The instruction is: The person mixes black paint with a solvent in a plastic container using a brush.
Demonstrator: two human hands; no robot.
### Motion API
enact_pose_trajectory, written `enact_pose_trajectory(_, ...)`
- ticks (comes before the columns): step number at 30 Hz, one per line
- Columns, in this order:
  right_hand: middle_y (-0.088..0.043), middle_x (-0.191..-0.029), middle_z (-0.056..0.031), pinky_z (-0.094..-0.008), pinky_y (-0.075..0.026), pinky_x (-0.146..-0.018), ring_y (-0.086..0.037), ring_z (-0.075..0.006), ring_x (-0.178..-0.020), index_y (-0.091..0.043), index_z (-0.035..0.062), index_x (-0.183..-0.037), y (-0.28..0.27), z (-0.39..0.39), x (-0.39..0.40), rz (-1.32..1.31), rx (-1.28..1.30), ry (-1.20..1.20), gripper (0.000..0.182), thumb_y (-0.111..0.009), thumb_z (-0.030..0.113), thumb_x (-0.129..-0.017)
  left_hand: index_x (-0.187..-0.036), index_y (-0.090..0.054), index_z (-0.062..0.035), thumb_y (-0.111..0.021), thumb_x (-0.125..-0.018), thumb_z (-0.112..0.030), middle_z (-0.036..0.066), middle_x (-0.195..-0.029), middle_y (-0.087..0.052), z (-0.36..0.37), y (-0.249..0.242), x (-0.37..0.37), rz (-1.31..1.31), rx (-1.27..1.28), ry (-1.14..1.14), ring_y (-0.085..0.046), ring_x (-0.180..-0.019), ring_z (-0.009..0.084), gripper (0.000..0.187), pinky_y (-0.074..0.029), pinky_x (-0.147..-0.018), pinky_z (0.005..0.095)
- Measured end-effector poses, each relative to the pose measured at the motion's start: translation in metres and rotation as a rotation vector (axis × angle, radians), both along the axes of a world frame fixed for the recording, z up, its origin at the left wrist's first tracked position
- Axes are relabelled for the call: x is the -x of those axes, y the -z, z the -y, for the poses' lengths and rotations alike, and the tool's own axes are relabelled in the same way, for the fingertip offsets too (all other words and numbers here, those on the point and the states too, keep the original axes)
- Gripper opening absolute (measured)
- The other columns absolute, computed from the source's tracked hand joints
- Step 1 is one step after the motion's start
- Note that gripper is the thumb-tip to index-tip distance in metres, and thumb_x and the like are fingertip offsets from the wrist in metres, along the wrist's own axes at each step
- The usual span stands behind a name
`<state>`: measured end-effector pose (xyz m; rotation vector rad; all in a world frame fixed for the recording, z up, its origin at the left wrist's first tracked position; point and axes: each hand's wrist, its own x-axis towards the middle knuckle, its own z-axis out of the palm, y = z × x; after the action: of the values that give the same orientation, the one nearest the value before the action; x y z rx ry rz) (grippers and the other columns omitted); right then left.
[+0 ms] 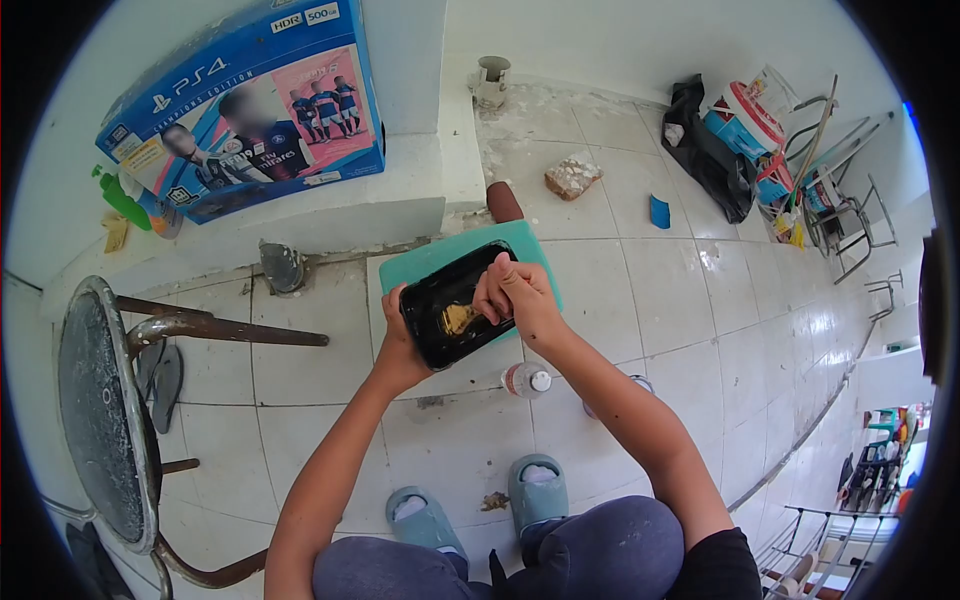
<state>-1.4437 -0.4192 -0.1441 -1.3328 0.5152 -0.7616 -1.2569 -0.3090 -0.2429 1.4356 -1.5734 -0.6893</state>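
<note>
A glossy black rectangular container (440, 345) is tilted over a teal plastic surface (535, 250) on the floor. My left hand (400, 345) grips its left side, fingers wrapped at the rim. Over the container's right part is my right hand (518, 293), closed with its fingers curled inward; I cannot tell what it holds. A yellowish patch (458, 319) shows inside the container, just left of my right fingers. Below the teal surface, a clear bottle with a white cap (526, 380) stands close to my right forearm.
A chair (110, 400) is at left, slippers (160, 380) behind it. A PS4 box (250, 120) and a green bottle (122, 200) sit on the ledge. Stone (573, 178), blue scrap (660, 212), black bag (705, 165) and bucket (745, 120) lie toward the back right.
</note>
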Motion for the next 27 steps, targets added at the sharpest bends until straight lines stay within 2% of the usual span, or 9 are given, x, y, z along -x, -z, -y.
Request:
enact_pose_trajectory(1,-0.054,-0.06,-0.0098,-0.0287,-0.037,-0.054,-0.047,-0.0143,-0.055,-0.041,0.007,-0.06,-0.002,0.0,0.002,0.0,-0.001,0.0,0.064,-0.035,0.046,-0.11,-0.149,-0.014,-0.0088,-0.094,-0.057,-0.022,0.018,-0.144,-0.022,0.0,-0.002,0.0,0.0,-0.001,0.0,-0.024,-0.136,0.0365,0.123,-0.034,-0.116,0.0433)
enact_pose_trajectory(3,-0.053,-0.059,-0.0099,-0.0284,-0.037,-0.055,-0.046,-0.0147,-0.055,-0.04,0.0071,-0.059,-0.009,0.0,0.005,-0.022,-0.036,-0.031,0.064,-0.035,0.044,-0.111,-0.15,0.009,-0.0128,-0.094,-0.057,-0.013,0.016,-0.147,-0.022,-0.001,-0.004,0.001,0.121,-0.028,-0.035,-0.044,-0.136,0.0326,0.139,-0.038,-0.115,0.0421)
enact_pose_trajectory(7,-0.053,-0.058,-0.0101,-0.0284,-0.037,-0.055,-0.046,-0.0148,-0.054,-0.04,0.007,-0.058,-0.01,-0.003,-0.004,-0.001,-0.008,0.061,0.065,-0.035,0.045,-0.111,-0.15,0.008,-0.0137,-0.094,-0.057,-0.012,0.017,-0.146,-0.029,-0.001,0.004,-0.001,0.052,-0.042,-0.032,-0.046,-0.135,0.0318,0.138,-0.039,-0.114,0.0419)
enact_pose_trajectory(9,-0.054,-0.06,-0.0096,-0.027,-0.038,-0.053,-0.047,-0.0142,-0.055,-0.041,0.0066,-0.06,-0.007,-0.002,-0.007,0.069,0.094,0.106,0.065,-0.04,0.05,-0.108,-0.15,0.008,-0.0149,-0.094,-0.058,-0.011,0.017,-0.146,-0.033,-0.001,0.005,-0.002,0.044,-0.04,-0.029,-0.047,-0.134,0.0313,0.137,-0.04,-0.113,0.0418)
enact_pose_trajectory(12,-0.056,-0.06,-0.0114,-0.0276,-0.04,-0.058,-0.046,-0.0142,-0.055,-0.042,0.0068,-0.059,-0.013,-0.001,0.0,-0.016,0.022,0.018,0.065,-0.035,0.046,-0.111,-0.15,0.008,-0.0158,-0.093,-0.058,-0.01,0.017,-0.145,-0.033,-0.001,0.005,-0.001,0.034,-0.056,-0.036,-0.047,-0.134,0.0315,0.137,-0.04,-0.113,0.042)
enact_pose_trajectory(16,-0.057,-0.06,-0.0116,-0.0276,-0.04,-0.056,-0.047,-0.0141,-0.054,-0.042,0.0073,-0.059,-0.01,0.0,0.0,-0.006,0.0,0.022,0.065,-0.035,0.046,-0.111,-0.15,0.007,-0.0157,-0.093,-0.057,-0.009,0.017,-0.145,-0.034,-0.002,0.004,0.0,0.066,-0.052,-0.053,-0.047,-0.134,0.0323,0.137,-0.04,-0.112,0.0427)
enact_pose_trajectory(18,-0.057,-0.059,-0.0116,-0.027,-0.039,-0.053,-0.047,-0.0138,-0.053,-0.042,0.0078,-0.058,-0.006,-0.001,-0.006,0.036,0.049,0.105,0.066,-0.035,0.047,-0.11,-0.151,0.001,-0.005,-0.095,-0.058,-0.021,0.02,-0.141,-0.024,-0.001,0.007,-0.003,-0.022,-0.031,-0.011,-0.025,-0.138,0.0358,0.134,-0.033,-0.117,0.0429)
enact_pose_trajectory(21,-0.059,-0.06,-0.012,-0.026,-0.037,-0.051,-0.048,-0.0134,-0.052,-0.043,0.008,-0.059,-0.01,0.001,0.002,-0.025,-0.01,0.024,0.065,-0.035,0.047,-0.11,-0.151,0.003,-0.0047,-0.094,-0.058,-0.02,0.02,-0.143,-0.023,-0.001,0.009,-0.003,-0.019,-0.058,0.0,-0.024,-0.14,0.0357,0.135,-0.032,-0.118,0.0423)
enact_pose_trajectory(27,-0.06,-0.06,-0.0127,-0.0255,-0.036,-0.049,-0.05,-0.0129,-0.052,-0.043,0.0076,-0.059,-0.005,0.0,0.0,-0.019,-0.019,0.062,0.065,-0.035,0.046,-0.111,-0.151,0.006,-0.0049,-0.094,-0.057,-0.019,0.02,-0.143,-0.024,0.0,0.008,-0.005,0.017,-0.06,0.009,-0.024,-0.14,0.0359,0.137,-0.031,-0.119,0.0421)
